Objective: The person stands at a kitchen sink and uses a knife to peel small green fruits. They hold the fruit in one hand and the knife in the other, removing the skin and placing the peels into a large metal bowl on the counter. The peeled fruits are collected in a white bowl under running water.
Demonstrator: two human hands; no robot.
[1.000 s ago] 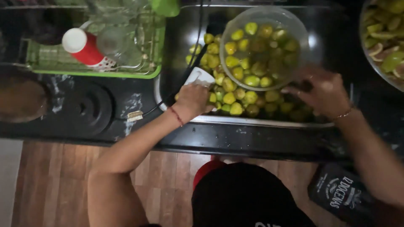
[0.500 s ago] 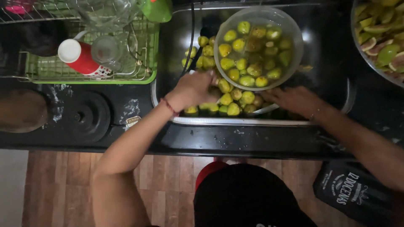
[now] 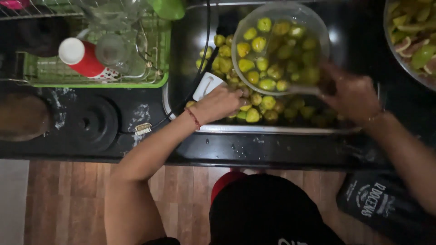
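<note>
Green and yellow-green figs (image 3: 254,113) fill a steel sink (image 3: 181,97) set into a dark worktop (image 3: 281,152), seen from above the person's head. The left hand (image 3: 218,103) reaches into the sink from its near left corner, palm down, fingers curled over the figs at the near edge; whether it grips one cannot be told. A red thread band circles that wrist. Just left of the hand, a small white piece lies against the sink's left wall.

The right hand (image 3: 352,95) is blurred; it sits at the near right rim of a clear plastic bowl (image 3: 313,27), fingers closed on that rim. The bowl rests over the far half of the sink and holds more figs in water.

Right of the sink, at the picture's edge, a second bowl (image 3: 389,50) holds cut fig pieces with pink insides. Left of the sink stands a green dish rack (image 3: 95,81) with upturned glasses and a red cup (image 3: 84,61) lying on its side. Nearer than the rack, a black round disc (image 3: 93,123) sits on the worktop. A thin black cable (image 3: 203,63) runs down the sink's left side.

Bare worktop shows along the sink's near edge; below it lies a wood floor (image 3: 68,199).
</note>
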